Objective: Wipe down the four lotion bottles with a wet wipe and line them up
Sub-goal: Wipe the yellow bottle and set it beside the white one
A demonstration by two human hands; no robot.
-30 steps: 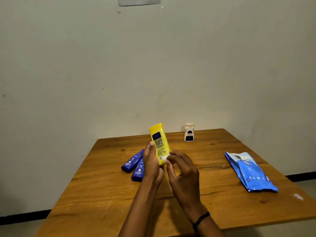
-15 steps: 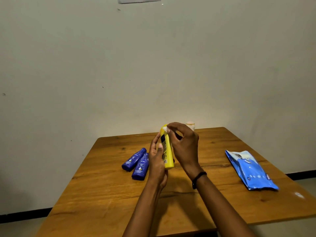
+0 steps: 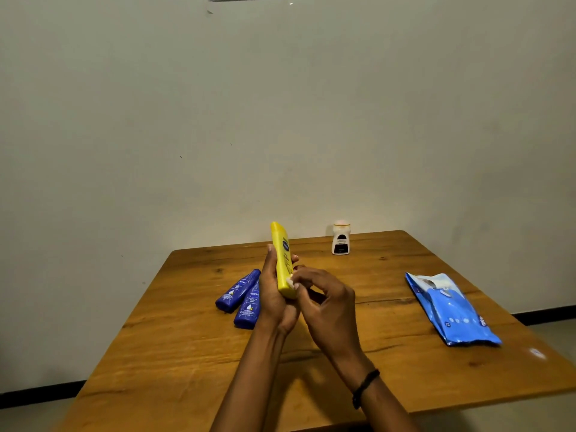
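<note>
Two blue Nivea bottles (image 3: 238,291) lie side by side on the surface (image 3: 374,338). The left hand (image 3: 274,294) closes its grip on the yellow lotion bottle (image 3: 282,260), nearly upright above the surface. The right hand (image 3: 327,310) pinches a wet wipe (image 3: 290,282) against its lower end. I judge the wiping of this bottle is in hand; next it should stand beside the white bottle (image 3: 340,241).

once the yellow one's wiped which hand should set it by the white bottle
Left, most likely: the left hand grips the yellow bottle, while the right hand is busy pinching the wipe against its lower end.
</note>
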